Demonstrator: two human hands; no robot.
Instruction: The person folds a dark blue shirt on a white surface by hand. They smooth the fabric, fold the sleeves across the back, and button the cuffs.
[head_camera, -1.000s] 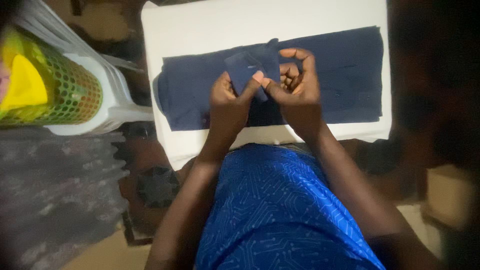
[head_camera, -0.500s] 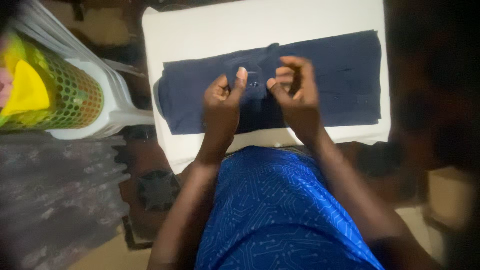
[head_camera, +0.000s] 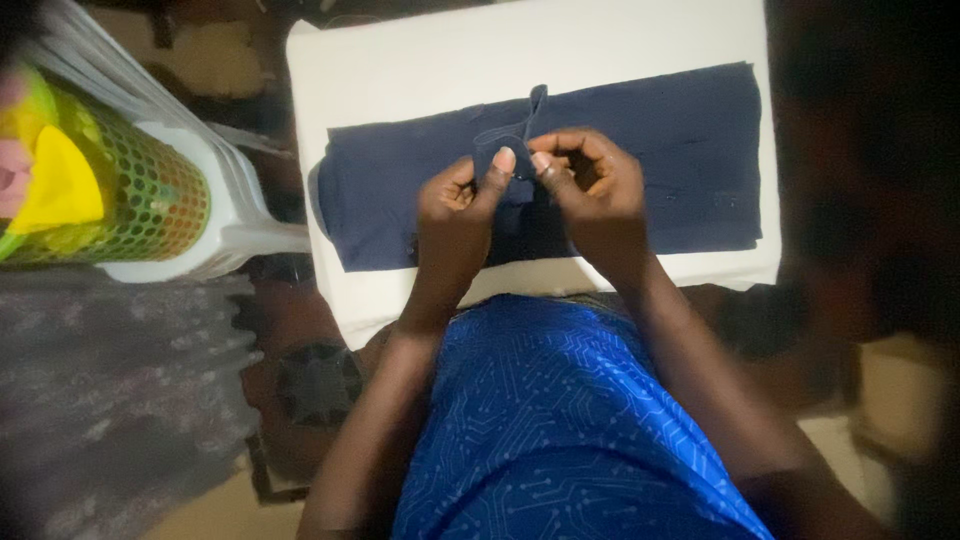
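packages: none | labels – signs: none | screens: none

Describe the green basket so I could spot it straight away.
Start at the white table where the dark blue cloth lies, then look off its left edge to the white plastic chair. The green mesh basket rests there on its side, yellow things inside; it is the only bright, netted thing around.

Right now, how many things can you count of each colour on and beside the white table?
Dark navy: 1, the cloth flat on the white table, with both hands, left hand and right hand, pinching a raised fold of it.
Green: 1, the mesh basket.
Yellow: 1, the item in the basket.
White: 1, the plastic chair under it.
Total: 4
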